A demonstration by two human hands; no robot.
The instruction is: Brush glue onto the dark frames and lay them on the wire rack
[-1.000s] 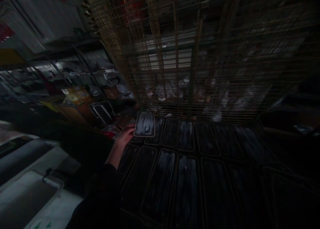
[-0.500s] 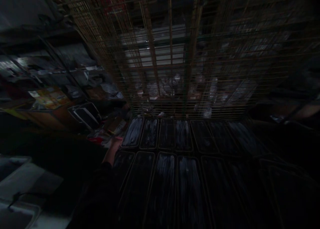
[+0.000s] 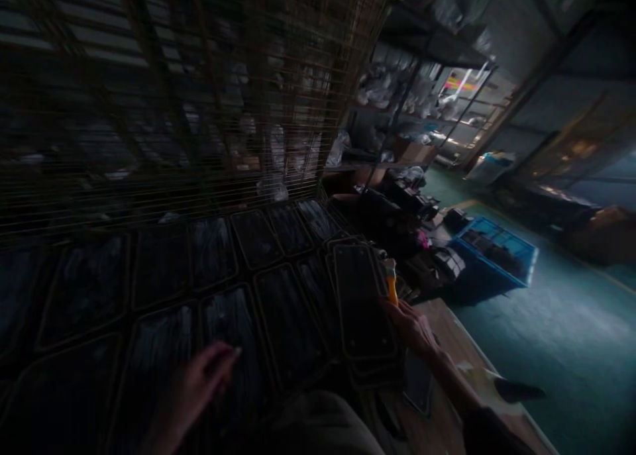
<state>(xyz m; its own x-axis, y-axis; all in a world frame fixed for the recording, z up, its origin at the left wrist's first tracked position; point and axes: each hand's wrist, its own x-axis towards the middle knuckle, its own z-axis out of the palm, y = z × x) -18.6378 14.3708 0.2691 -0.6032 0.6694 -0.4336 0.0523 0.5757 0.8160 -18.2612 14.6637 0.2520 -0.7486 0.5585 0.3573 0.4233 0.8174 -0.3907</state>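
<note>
My right hand [image 3: 411,328] is closed around the orange handle of a paintbrush [image 3: 392,286], its pale bristle end pointing up and away. It is beside a stack of dark rectangular panels [image 3: 362,296] with rounded corners and light rims. My left hand [image 3: 206,375] is over a dark panel with whitish streaks [image 3: 231,316]. Its fingers look half curled, but motion smears them, and I cannot tell whether they hold anything. More such panels [image 3: 211,253] lie in rows to the left, several with streaks on their faces.
A wire mesh rack [image 3: 199,144] stands behind the panels. Shelves with plastic-wrapped goods [image 3: 382,84] are beyond it. On the right are a wooden board [image 3: 462,349], a blue crate [image 3: 491,256] on the green floor, and piled dark items [image 3: 407,203]. The scene is dim.
The view has swung to the right. My left hand has left the panel edge at the far left and is now over the panels nearer me. My right hand with the paintbrush has come into view.
</note>
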